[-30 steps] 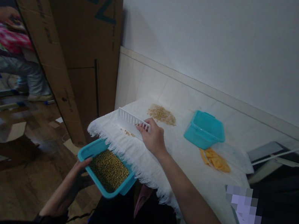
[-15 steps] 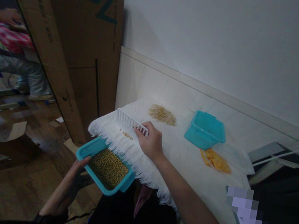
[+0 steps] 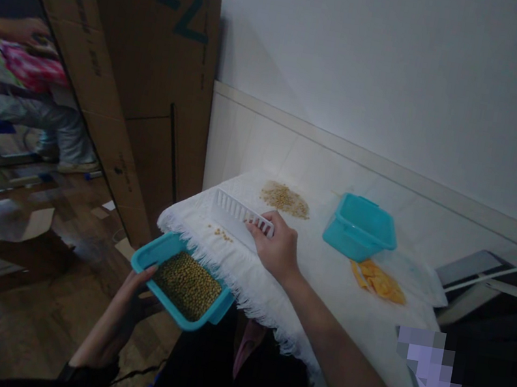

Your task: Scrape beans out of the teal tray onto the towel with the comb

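My left hand grips the near-left rim of a turquoise plastic bin, thumb over the edge. Yellowish soybeans fill much of the bin, which is held against the table's fringed edge, slightly below the top. In my right hand is a white slotted plastic piece, pinched at its right end and standing on the white cloth. A few loose soybeans lie between this piece and the fringe. Farther back, a larger patch of soybeans is spread on the cloth.
A second turquoise bin stands at the back right, beside a crumpled yellow cloth or bag. A tall cardboard box rises at the left, the wall behind. Beyond the box a seated person is partly visible. Dark equipment is at right.
My right hand has drawn the white slotted piece a little to the right, away from the few loose soybeans. My left hand still holds the bin under the fringe. The view has shifted slightly.
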The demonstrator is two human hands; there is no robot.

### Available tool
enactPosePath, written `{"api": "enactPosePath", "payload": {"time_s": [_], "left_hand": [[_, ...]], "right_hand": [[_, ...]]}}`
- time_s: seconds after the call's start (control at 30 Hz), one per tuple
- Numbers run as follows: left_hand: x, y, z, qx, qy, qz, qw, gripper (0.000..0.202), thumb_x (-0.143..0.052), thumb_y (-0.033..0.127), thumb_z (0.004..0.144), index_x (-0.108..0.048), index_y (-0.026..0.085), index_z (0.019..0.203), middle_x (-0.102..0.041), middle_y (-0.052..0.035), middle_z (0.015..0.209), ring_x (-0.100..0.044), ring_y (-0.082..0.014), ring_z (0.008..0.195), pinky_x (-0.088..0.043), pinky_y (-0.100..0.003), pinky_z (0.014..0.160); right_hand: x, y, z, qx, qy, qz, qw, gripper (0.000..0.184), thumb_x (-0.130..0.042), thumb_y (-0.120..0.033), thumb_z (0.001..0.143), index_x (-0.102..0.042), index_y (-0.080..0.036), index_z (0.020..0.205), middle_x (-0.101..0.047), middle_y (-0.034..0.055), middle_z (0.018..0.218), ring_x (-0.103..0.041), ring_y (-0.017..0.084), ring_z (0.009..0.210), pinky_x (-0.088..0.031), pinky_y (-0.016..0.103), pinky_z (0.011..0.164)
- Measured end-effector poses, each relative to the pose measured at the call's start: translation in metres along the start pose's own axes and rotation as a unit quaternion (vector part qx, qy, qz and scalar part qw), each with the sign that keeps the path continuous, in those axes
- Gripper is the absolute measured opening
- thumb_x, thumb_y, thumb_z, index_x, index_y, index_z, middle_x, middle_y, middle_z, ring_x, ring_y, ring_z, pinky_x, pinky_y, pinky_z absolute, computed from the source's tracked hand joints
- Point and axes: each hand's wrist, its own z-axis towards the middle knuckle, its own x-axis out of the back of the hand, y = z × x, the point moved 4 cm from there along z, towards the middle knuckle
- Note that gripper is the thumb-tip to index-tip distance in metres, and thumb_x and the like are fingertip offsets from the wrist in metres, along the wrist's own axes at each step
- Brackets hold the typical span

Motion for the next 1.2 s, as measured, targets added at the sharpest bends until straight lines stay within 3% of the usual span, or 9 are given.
{"api": "enactPosePath", "payload": {"time_s": [0.2, 0.33, 0.57, 0.87, 1.2], "left_hand": [[0.001, -0.005, 0.005, 0.023, 0.009, 0.013, 1.0, 0.082, -0.093, 0.059, 0.085, -0.07, 0.029, 0.158, -0.085, -0.0129, 0.127, -0.085, -0.0325, 0.101, -0.073, -0.043, 0.083], [0.003, -0.009, 0.009, 0.033, 0.001, 0.007, 0.999, 0.082, -0.092, 0.06, 0.085, -0.07, 0.029, 0.159, -0.083, -0.0142, 0.135, -0.084, -0.0329, 0.104, -0.073, -0.044, 0.086], [0.004, -0.011, 0.01, 0.021, -0.013, 0.0, 1.0, 0.079, -0.09, 0.058, 0.088, -0.07, 0.028, 0.158, -0.083, -0.013, 0.128, -0.083, -0.0321, 0.102, -0.072, -0.041, 0.083], [0.005, -0.008, 0.009, 0.019, 0.0, 0.004, 1.0, 0.081, -0.091, 0.059, 0.086, -0.069, 0.028, 0.157, -0.084, -0.012, 0.12, -0.085, -0.0329, 0.1, -0.073, -0.043, 0.083], [0.002, -0.004, 0.004, 0.003, 0.006, 0.011, 1.0, 0.077, -0.091, 0.058, 0.086, -0.073, 0.028, 0.154, -0.085, -0.0125, 0.119, -0.084, -0.0316, 0.093, -0.071, -0.043, 0.081]], "right_hand": [[0.046, 0.003, -0.02, -0.006, 0.028, -0.01, 1.0, 0.019, -0.077, -0.04, 0.09, -0.066, -0.026, 0.085, -0.069, -0.0023, 0.067, -0.06, 0.017, 0.054, -0.048, 0.027, 0.056], [0.06, 0.006, -0.032, -0.027, 0.031, -0.014, 0.999, 0.022, -0.079, -0.043, 0.088, -0.066, -0.026, 0.082, -0.066, -0.0032, 0.062, -0.056, 0.016, 0.05, -0.045, 0.026, 0.052], [0.057, 0.012, -0.033, -0.05, 0.018, -0.009, 0.999, 0.027, -0.079, -0.049, 0.088, -0.067, -0.026, 0.081, -0.066, -0.0027, 0.062, -0.056, 0.016, 0.051, -0.045, 0.027, 0.053], [0.052, 0.008, -0.033, -0.04, 0.009, 0.008, 0.999, 0.025, -0.08, -0.046, 0.087, -0.068, -0.025, 0.081, -0.069, -0.0019, 0.064, -0.059, 0.017, 0.052, -0.049, 0.027, 0.054], [0.044, -0.002, -0.042, -0.043, -0.021, 0.043, 0.998, 0.032, -0.085, -0.054, 0.088, -0.07, -0.026, 0.081, -0.073, -0.0005, 0.064, -0.061, 0.018, 0.052, -0.05, 0.028, 0.053]]}}
